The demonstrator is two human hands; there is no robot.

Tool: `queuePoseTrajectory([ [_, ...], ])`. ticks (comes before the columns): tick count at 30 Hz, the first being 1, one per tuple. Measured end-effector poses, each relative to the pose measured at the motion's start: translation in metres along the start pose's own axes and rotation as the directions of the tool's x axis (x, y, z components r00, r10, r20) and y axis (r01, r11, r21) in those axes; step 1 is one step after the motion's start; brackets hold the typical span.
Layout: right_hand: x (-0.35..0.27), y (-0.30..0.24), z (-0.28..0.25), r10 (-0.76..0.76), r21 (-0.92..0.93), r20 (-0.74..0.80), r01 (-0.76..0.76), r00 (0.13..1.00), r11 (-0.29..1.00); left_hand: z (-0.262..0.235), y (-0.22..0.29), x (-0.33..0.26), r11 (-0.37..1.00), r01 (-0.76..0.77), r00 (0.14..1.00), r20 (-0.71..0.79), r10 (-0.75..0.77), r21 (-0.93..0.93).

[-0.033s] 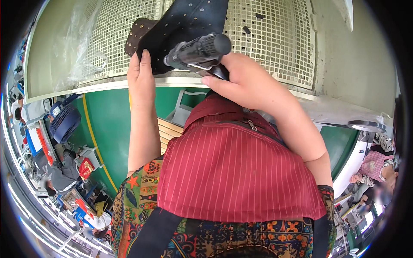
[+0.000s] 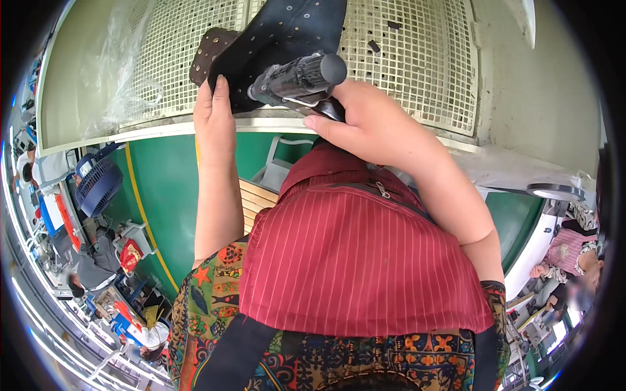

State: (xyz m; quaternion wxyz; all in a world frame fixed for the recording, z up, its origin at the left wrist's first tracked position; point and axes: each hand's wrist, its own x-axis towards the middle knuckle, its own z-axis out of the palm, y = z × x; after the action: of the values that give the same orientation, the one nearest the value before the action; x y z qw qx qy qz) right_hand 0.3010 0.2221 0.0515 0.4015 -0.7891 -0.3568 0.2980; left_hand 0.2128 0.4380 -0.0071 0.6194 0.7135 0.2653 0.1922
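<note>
My left hand (image 2: 214,117) pinches the near left edge of a black, leather-like piece (image 2: 293,29) with rows of small metal eyelets. A brown studded part (image 2: 210,53) shows just beyond my left fingers; whether it is joined to the black piece I cannot tell. My right hand (image 2: 362,120) is wrapped round the handle of a black pistol-shaped tool (image 2: 297,79) with a ribbed round cap and a metal trigger. Its narrow front end points left, close over the near part of the black piece. Whether that end touches the piece is unclear.
Beneath lies a cream perforated grid bench top (image 2: 417,78) with two small black scraps (image 2: 373,45). Clear plastic film (image 2: 117,85) lies at left. Below the bench edge are a slatted wooden seat (image 2: 253,202) and a green floor. A blue fan (image 2: 98,186) stands left; people work at both sides.
The tool and my right hand have shifted very slightly left and toward me. My left hand and the black piece look unchanged.
</note>
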Motion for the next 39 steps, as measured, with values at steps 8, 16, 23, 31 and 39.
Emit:
queuePoseTrajectory([
  [8,-0.006,0.012,-0.003,-0.066,0.009,-0.035,0.066,0.997,0.998,0.002,-0.001,0.001,0.999,-0.045,0.998,0.04,0.045,0.003],
  [16,-0.01,0.004,-0.017,-0.075,-0.005,-0.072,0.075,0.995,0.997,0.006,0.001,0.008,0.996,-0.085,0.993,0.082,0.087,-0.019],
  [23,-0.014,-0.004,-0.021,0.03,-0.047,-0.076,-0.033,0.997,0.998,0.006,-0.006,0.018,0.985,-0.14,0.988,0.08,0.132,0.098],
  [31,-0.064,0.022,-0.043,0.22,-0.006,-0.189,-0.225,0.957,0.974,0.012,0.007,0.029,0.875,-0.275,0.961,0.099,0.257,0.398],
  [39,-0.084,0.103,-0.061,0.497,0.292,-0.411,-0.406,0.765,0.866,0.016,0.035,0.044,0.742,-0.469,0.875,0.136,0.465,0.479],
])
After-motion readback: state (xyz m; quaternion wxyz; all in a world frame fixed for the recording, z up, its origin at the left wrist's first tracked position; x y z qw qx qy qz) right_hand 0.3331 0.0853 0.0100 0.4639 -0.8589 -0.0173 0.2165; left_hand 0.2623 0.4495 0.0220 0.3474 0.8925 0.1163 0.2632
